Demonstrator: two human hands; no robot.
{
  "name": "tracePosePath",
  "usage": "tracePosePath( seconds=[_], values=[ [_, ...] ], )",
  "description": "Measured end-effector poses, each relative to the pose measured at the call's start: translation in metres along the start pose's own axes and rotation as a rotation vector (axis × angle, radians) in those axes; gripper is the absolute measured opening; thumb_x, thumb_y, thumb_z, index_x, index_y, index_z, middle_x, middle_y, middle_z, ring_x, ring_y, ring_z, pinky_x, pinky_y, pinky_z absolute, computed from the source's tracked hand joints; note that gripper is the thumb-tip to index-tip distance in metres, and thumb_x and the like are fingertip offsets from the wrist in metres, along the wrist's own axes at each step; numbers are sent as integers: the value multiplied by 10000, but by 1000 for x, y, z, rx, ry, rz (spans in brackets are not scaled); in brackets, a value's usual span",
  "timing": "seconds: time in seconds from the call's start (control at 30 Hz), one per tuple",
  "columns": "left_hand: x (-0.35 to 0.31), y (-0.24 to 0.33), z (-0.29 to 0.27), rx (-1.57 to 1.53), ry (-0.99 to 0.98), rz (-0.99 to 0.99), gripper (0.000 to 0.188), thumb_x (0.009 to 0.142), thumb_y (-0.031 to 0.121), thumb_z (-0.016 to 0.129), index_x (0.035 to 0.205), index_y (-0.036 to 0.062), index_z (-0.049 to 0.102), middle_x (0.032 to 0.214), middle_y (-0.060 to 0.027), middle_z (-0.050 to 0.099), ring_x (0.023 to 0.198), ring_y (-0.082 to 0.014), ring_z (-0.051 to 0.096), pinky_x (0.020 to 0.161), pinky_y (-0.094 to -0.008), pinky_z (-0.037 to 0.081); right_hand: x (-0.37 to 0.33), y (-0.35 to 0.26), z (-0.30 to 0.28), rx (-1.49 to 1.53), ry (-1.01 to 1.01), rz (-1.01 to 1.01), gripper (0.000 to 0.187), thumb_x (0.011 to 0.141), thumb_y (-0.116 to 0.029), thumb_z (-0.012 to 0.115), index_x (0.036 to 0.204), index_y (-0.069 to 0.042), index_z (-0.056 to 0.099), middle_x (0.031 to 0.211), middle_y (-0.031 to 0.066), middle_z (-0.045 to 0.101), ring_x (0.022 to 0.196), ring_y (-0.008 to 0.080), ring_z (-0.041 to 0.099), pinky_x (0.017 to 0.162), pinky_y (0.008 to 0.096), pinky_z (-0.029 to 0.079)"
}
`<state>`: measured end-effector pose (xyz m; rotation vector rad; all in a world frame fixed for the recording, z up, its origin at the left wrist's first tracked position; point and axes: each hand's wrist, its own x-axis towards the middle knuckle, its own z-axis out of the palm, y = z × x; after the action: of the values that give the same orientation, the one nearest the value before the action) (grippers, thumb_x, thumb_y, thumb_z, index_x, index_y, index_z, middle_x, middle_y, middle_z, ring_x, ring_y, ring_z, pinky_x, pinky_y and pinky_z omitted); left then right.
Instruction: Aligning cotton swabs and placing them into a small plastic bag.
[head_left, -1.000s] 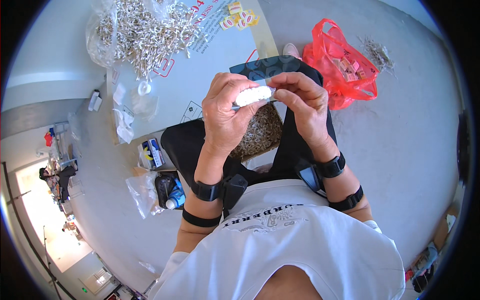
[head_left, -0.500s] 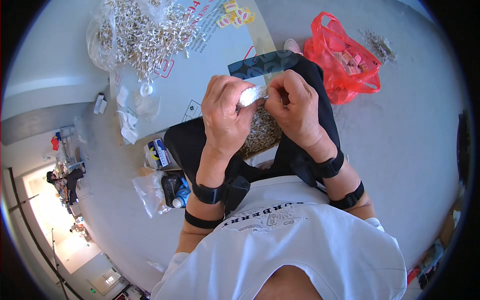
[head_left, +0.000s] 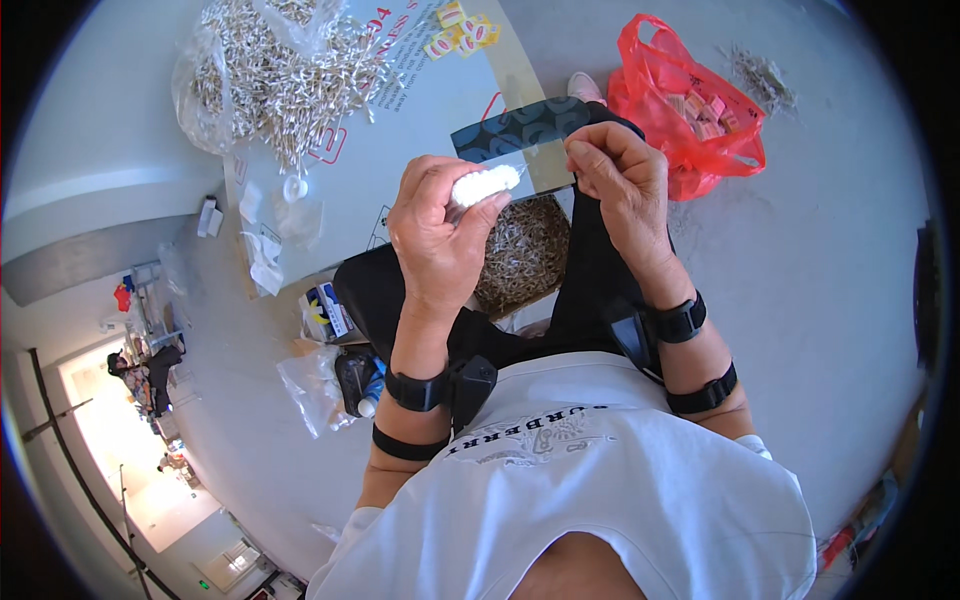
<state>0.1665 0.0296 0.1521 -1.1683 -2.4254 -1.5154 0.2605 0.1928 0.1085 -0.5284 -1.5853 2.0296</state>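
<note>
In my left hand [head_left: 435,215] is a tight bundle of cotton swabs [head_left: 487,185], its white tips facing up between thumb and fingers. To the right, apart from the bundle, my right hand [head_left: 625,185] is closed in a pinch with thumb against forefinger. Whatever it pinches, if anything, is too small to make out. Below both hands, between my knees, a box of loose cotton swabs [head_left: 525,255] is partly in view. A dark patterned strip [head_left: 525,128] lies beyond my hands along the table edge.
A large heap of cotton swabs [head_left: 290,80] spills from a clear bag on the table [head_left: 395,150]. Yellow-and-white packets [head_left: 463,32] lie near its far edge. A red plastic bag [head_left: 660,150] with small packs stands on the floor at right. Boxes and a dark bag [head_left: 355,375] sit at left.
My right hand has drawn away from the bundle to the right. My left hand has shifted slightly left with the swabs, uncovering more of the box below.
</note>
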Motion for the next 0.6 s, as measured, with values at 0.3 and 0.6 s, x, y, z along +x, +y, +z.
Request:
tracePosePath(
  seconds=[0.3, 0.6],
  values=[
    [2, 1, -1, -60, -69, -82, 204, 749, -29, 764, 912, -12, 643, 869, -24, 633, 752, -69, 563, 651, -209, 462, -8, -8, 10, 160, -194, -54, 135, 892, -5, 647, 1023, 24, 641, 878, 8, 636, 811, 44, 562, 731, 207, 474],
    [4, 3, -1, -238, -110, -256, 214, 717, -22, 769, 891, -15, 644, 834, -34, 644, 717, -86, 571, 646, -234, 467, -7, 1, 15, 143, -237, -121, 155, 855, -14, 701, 1005, -6, 662, 840, -6, 626, 746, 50, 537, 693, 209, 463]
  ],
)
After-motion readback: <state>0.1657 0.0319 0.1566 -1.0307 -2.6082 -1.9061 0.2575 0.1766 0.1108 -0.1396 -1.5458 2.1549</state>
